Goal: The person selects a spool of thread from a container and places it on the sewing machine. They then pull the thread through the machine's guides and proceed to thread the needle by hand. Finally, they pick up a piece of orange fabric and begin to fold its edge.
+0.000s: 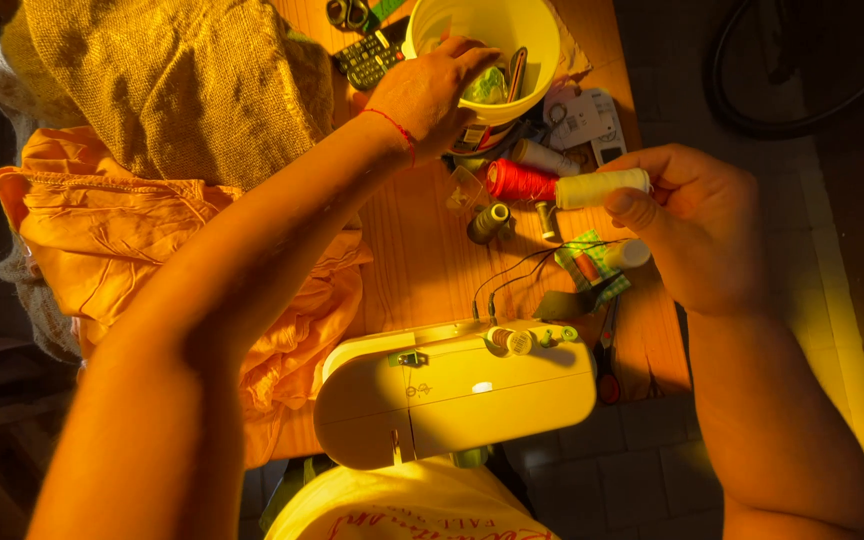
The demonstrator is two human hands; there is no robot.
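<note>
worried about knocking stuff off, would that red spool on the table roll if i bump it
Probably: the red spool lies on its side, so it looks apt to roll. Neighbouring spools might stop it. It seems light.

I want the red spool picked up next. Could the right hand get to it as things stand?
Probably yes, but not freely: the right hand already holds a cream spool. The red spool lies just past its tip on the table, nothing covering it.
</note>
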